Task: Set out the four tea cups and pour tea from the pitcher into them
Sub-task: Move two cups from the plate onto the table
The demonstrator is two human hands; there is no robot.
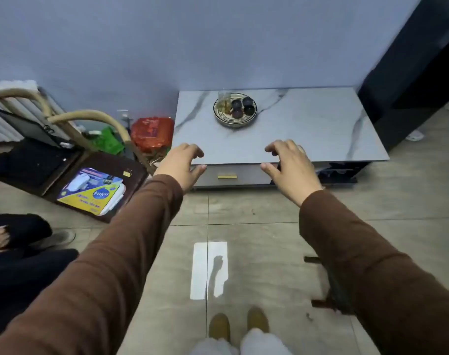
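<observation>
Bench (pixel 308 124): marble-topped and low, set against the wall; I stand back from its near edge with both arms stretched toward it.
Tray (pixel 221 119): a round dish near the back of the bench, left of centre, carrying everything the task needs.
Pitcher (pixel 224 102): a clear glass vessel on the tray's left side; I judge it holds amber tea, though it is too small here to be sure.
Cups (pixel 242 107): four dark round ones crowded together on the tray's right side, touching or nearly so, none set out yet.
Left hand (pixel 181 163): hovers over the bench's near edge, fingers (pixel 196 151) curled loosely and apart, holding nothing.
Right hand (pixel 287 162): mirrors it, fingers spread and empty.
Stage: I judge the work has not begun; the reach comes first.
Risk: the cups sit so close that lifting one could knock its neighbour or tip the pitcher beside them; a long reach from here makes that likelier.
</observation>
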